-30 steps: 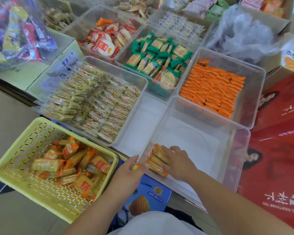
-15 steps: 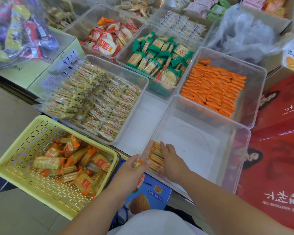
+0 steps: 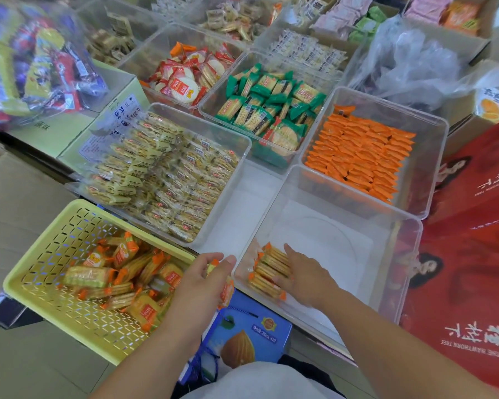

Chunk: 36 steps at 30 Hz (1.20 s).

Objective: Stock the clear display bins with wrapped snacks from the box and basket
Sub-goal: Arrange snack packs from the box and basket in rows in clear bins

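Beside stack [image 3: 271,269], right hand [image 3: 306,279] (flat) shifted.

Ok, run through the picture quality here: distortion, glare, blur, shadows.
Head view: wide-angle bowing curves the rim of the near clear bin. Head view: its right wall mirrors the red box beside it. Head view: the bag of sweets at top left is smeared soft. Head view: light is flat, no hard shadows, and the cracker packets under the right hand are fairly sharp.

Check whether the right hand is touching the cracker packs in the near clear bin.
Touching. The head view shows the right hand pressing flat against the cracker packs.
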Motion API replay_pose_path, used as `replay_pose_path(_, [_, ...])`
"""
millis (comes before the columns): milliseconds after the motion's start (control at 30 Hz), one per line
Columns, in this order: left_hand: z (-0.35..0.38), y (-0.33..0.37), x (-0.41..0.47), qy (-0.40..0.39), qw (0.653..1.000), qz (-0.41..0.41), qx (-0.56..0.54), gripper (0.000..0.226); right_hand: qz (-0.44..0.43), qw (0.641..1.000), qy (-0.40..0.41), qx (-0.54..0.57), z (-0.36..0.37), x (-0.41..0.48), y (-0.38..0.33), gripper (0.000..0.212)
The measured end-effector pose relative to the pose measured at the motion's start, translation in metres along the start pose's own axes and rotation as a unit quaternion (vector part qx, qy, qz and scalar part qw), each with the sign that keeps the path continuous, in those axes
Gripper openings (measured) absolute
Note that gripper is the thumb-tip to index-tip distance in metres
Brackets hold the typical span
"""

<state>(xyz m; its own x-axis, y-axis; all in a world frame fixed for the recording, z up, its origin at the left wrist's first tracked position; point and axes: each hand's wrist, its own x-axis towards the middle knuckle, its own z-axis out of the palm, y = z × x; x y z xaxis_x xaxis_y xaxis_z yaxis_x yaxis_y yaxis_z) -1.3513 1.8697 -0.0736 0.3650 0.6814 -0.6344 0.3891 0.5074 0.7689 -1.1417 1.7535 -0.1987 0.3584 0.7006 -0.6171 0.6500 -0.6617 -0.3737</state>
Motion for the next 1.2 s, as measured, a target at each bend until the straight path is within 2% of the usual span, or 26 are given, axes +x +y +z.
replay_pose_path(133, [0.002,0.014,0.000,-0.029,0.999,0.023,-0.029,0.015,0.003,0.999,0.019,0.045,-0.006,-0.007,0.010,0.083])
replay_pose_path(300, [0.019,0.028,0.009,-0.037,0.993,-0.038,-0.101,0.030,0.012,0.993,0.043,0.110,-0.009,-0.016,0.016,0.075])
replay_pose_path(400, [0.032,0.031,0.015,-0.042,0.995,-0.042,-0.075,0.035,0.020,0.990,0.027,0.134,-0.009,-0.014,0.015,0.078])
replay_pose_path(500, [0.044,0.032,0.022,-0.027,0.998,-0.050,-0.036,0.037,0.064,0.987,0.012,0.150,-0.010,-0.004,0.014,0.076])
replay_pose_path(600, [0.054,0.035,0.029,-0.023,0.997,-0.060,-0.046,0.032,0.082,0.979,0.026,0.185,-0.008,0.005,0.015,0.039])
replay_pose_path(700, [0.062,0.037,0.039,-0.066,0.995,-0.054,-0.046,0.020,0.060,0.973,0.035,0.221,-0.001,0.004,0.011,0.020])
replay_pose_path(733, [0.065,0.038,0.042,-0.082,0.994,-0.059,-0.038,0.014,0.037,0.971,0.036,0.234,0.002,0.003,0.009,0.008])
replay_pose_path(800, [0.073,0.037,0.051,-0.093,0.994,-0.064,0.009,0.004,0.010,0.968,0.032,0.249,0.007,0.003,0.009,0.019])
replay_pose_path(833, [0.078,0.037,0.057,-0.086,0.994,-0.051,0.047,0.002,0.012,0.968,0.026,0.251,0.008,0.000,0.009,0.014])
replay_pose_path(867, [0.083,0.037,0.064,-0.073,0.993,-0.021,0.095,0.005,-0.001,0.967,0.031,0.255,0.009,0.000,0.011,0.011])
replay_pose_path(900, [0.090,0.037,0.071,-0.063,0.987,0.028,0.149,0.011,-0.004,0.968,0.028,0.249,0.010,-0.002,0.013,0.024])
replay_pose_path(967, [0.104,0.038,0.086,-0.071,0.950,0.149,0.264,0.022,-0.007,0.967,0.037,0.251,0.012,-0.006,0.016,0.040])
replay_pose_path(1067, [0.127,0.034,0.111,-0.149,0.838,0.262,0.454,0.043,-0.006,0.961,0.048,0.274,0.015,-0.005,0.021,0.042])
replay_pose_path(1133, [0.141,0.027,0.125,-0.213,0.760,0.260,0.555,0.046,0.015,0.953,0.050,0.298,0.014,-0.003,0.022,0.039])
replay_pose_path(1200, [0.151,0.021,0.135,-0.265,0.687,0.230,0.636,0.036,0.046,0.936,0.056,0.346,0.013,0.000,0.025,0.034])
